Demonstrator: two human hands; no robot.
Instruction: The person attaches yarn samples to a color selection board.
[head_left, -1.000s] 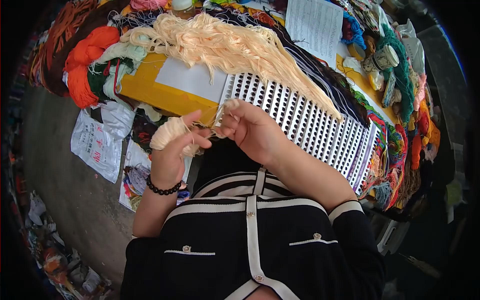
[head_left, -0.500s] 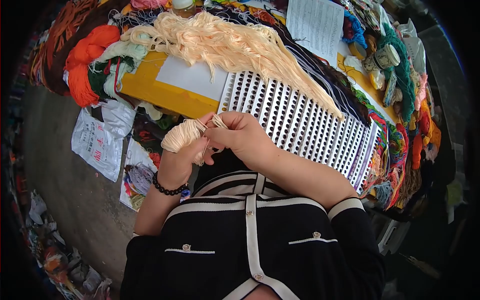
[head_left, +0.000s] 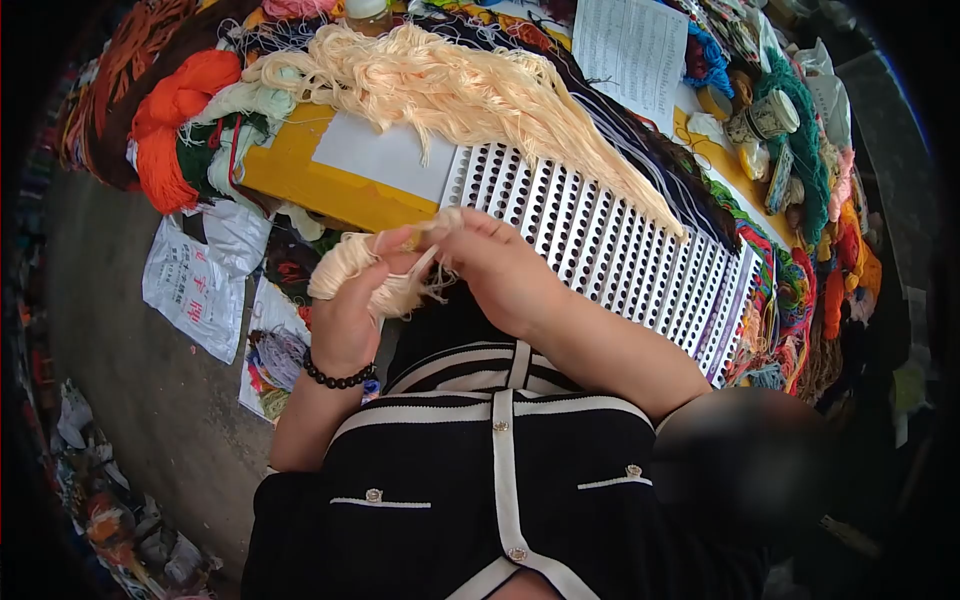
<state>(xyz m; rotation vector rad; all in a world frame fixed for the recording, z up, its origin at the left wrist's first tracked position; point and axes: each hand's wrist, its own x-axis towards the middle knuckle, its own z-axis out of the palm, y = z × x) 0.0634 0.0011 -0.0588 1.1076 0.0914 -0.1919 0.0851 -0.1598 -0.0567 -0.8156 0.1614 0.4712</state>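
Note:
A cream thread bundle (head_left: 345, 266) is gripped in my left hand (head_left: 350, 318), which has a black beaded bracelet at its wrist. My right hand (head_left: 505, 275) pinches strands from the same bundle just to its right, its fingers slightly blurred. Loose thread ends hang between the two hands, over my lap. Beyond them a long heap of cream thread (head_left: 430, 80) lies across the table, partly over a white board with rows of dark holes (head_left: 580, 235).
Orange-red skeins (head_left: 180, 110) hang at the table's left. A yellow box edge (head_left: 290, 160) carries a white sheet (head_left: 380, 155). A printed page (head_left: 630, 60), a patterned cup (head_left: 765, 118) and multicoloured threads (head_left: 790, 300) surround the board. A white plastic bag (head_left: 195, 280) hangs on the left.
My right hand has turned and shifted slightly, drawing strands from the bundle. The bundle has tilted in my left hand, and more loose ends now show between the hands.

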